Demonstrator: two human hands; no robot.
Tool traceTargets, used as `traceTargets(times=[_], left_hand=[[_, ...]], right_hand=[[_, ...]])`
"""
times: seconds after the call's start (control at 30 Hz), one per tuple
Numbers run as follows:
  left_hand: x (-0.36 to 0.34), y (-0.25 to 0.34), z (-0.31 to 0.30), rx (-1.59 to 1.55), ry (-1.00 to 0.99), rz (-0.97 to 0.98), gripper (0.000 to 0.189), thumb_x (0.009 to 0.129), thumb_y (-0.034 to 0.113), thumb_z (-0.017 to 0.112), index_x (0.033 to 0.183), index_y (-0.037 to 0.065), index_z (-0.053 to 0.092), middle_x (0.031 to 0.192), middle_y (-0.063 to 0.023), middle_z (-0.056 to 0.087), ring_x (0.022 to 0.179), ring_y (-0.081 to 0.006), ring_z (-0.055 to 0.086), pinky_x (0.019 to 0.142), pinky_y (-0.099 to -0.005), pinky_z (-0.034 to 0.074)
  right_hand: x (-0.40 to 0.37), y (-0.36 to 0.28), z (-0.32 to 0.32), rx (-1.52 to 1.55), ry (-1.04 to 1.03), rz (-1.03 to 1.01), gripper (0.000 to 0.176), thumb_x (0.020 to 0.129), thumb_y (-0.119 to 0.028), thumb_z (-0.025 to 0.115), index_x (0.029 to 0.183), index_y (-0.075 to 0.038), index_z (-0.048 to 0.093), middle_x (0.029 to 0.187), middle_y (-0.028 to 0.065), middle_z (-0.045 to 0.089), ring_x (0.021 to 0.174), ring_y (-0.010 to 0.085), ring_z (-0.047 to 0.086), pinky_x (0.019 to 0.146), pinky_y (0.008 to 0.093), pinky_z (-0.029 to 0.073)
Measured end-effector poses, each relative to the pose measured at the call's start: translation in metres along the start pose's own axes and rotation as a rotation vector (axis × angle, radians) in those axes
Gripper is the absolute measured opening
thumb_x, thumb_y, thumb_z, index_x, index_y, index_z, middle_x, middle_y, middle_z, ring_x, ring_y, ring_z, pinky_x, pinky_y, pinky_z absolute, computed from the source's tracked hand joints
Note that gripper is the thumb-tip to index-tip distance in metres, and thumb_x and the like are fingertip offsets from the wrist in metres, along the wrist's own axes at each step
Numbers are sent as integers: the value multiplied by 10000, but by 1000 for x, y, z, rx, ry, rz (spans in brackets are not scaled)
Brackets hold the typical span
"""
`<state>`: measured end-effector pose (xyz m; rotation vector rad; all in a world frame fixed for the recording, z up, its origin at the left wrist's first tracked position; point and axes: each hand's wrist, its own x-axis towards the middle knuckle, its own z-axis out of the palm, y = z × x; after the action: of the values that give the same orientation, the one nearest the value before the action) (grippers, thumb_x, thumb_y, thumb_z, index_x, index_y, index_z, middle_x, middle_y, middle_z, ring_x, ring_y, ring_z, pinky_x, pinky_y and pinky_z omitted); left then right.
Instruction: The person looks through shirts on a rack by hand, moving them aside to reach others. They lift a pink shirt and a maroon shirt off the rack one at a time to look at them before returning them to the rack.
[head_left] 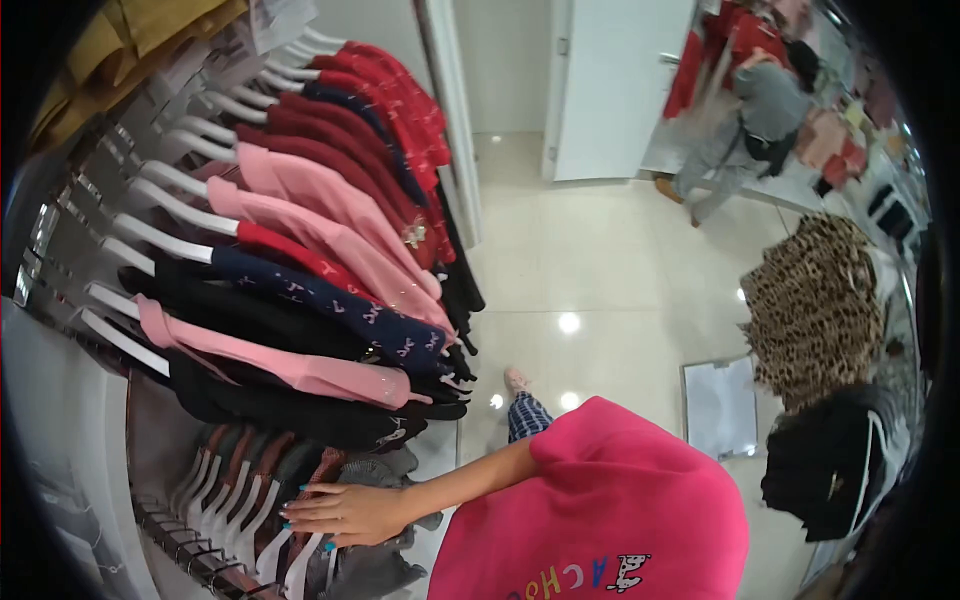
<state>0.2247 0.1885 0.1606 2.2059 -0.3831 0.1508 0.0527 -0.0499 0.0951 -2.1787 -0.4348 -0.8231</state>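
My right hand (350, 512), with teal nails, reaches left across my front on a bare forearm from my bright pink shirt (640, 470). It lies with fingers stretched out over the lower row of clothes, close to the white hangers (240, 535). Beneath and beside it hang grey ruffled garments (370, 575); I cannot make out whether a fingertip catches a hanger. My left hand is outside the picture. Just above the hand, a black garment (300, 425) and a pink long-sleeved top (280, 365) hang on the upper rail.
More tops fill the upper rail, including a navy patterned one (330, 290) and dark red ones (330, 150). To the right hang leopard-print clothes (815, 310) and black garments (830, 465). A person (765, 110) bends at far right, near a white door (615, 90). Shiny tiles (590, 260) cover the floor.
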Motion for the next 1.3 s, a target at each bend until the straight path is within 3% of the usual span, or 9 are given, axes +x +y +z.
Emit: traceTargets(times=[0.37, 0.4, 0.57, 0.63, 0.83, 1.03, 1.13, 1.2, 1.3], left_hand=[[-92, 70, -4, -125, 623, -185, 608, 1102, 396, 363, 1447, -92, 469, 1501, -264, 481, 1399, -351, 461, 1182, -446, 324], [-104, 50, -18, -50, 650, -19, 632, 1106, 454, 321, 1515, -13, 438, 1531, -164, 498, 1425, -288, 455, 1190, -406, 320], [-145, 223, 73, 266, 1089, 405, 502, 1097, 309, 395, 1443, -35, 516, 1477, -172, 545, 1362, -295, 521, 1148, -406, 383], [-145, 237, 107, 223, 950, 479, 531, 1046, 239, 499, 1507, -12, 419, 1512, -165, 503, 1362, -307, 510, 1120, -422, 398], [-156, 320, 247, -220, 479, 231, 848, 943, 153, 695, 1603, -14, 190, 1637, -188, 266, 1445, -290, 359, 1201, -422, 253], [-175, 334, 302, -81, 512, 203, 880, 915, 18, 677, 1613, 6, 140, 1617, -207, 273, 1462, -295, 329, 1215, -403, 222], [-185, 345, 304, 44, 567, 133, 886, 911, -7, 657, 1625, 54, 135, 1572, -230, 326, 1369, -308, 443, 1159, -393, 322], [-194, 345, 309, 5, 633, 89, 890, 924, -15, 629, 1642, 128, 123, 1381, -246, 491, 1127, -260, 613, 931, -335, 495], [-213, 357, 318, -69, 639, 38, 880, 954, -18, 616, 1647, 149, 100, 1291, -210, 567, 1039, -231, 646, 899, -294, 494]], right_hand=[[-57, 28, -147, 764, -397, 77, 743, 946, -132, 653, 1605, -149, 311, 1658, 159, 280, 1504, 326, 327, 1229, 422, 288], [-70, 39, -170, 773, -387, 78, 722, 942, -112, 655, 1593, -159, 345, 1633, 158, 334, 1479, 317, 376, 1209, 401, 321], [-153, 110, -299, 717, -349, 419, 420, 954, -85, 635, 1374, -67, 632, 1295, 145, 686, 1107, 228, 689, 971, 330, 516], [-153, 118, -340, 702, 67, 449, 322, 940, -59, 650, 1257, -23, 693, 1123, 109, 746, 940, 186, 712, 820, 319, 544], [-160, 163, -404, 218, 425, 574, 232, 906, -14, 686, 1135, -6, 723, 969, 75, 761, 815, 124, 667, 699, 269, 492], [-146, 186, -425, 230, 409, 471, 159, 891, -15, 710, 1050, -16, 729, 909, 60, 747, 756, 112, 657, 650, 245, 463], [-132, 187, -425, 246, 395, 386, 130, 878, -10, 726, 1008, -16, 721, 856, 49, 736, 714, 113, 659, 615, 247, 452], [-124, 187, -421, 266, 390, 317, 118, 873, -8, 731, 990, -12, 715, 843, 43, 733, 692, 105, 651, 601, 244, 447], [-114, 183, -413, 276, 370, 251, 137, 854, 16, 726, 985, -19, 707, 808, 33, 716, 642, 89, 625, 575, 235, 439]])
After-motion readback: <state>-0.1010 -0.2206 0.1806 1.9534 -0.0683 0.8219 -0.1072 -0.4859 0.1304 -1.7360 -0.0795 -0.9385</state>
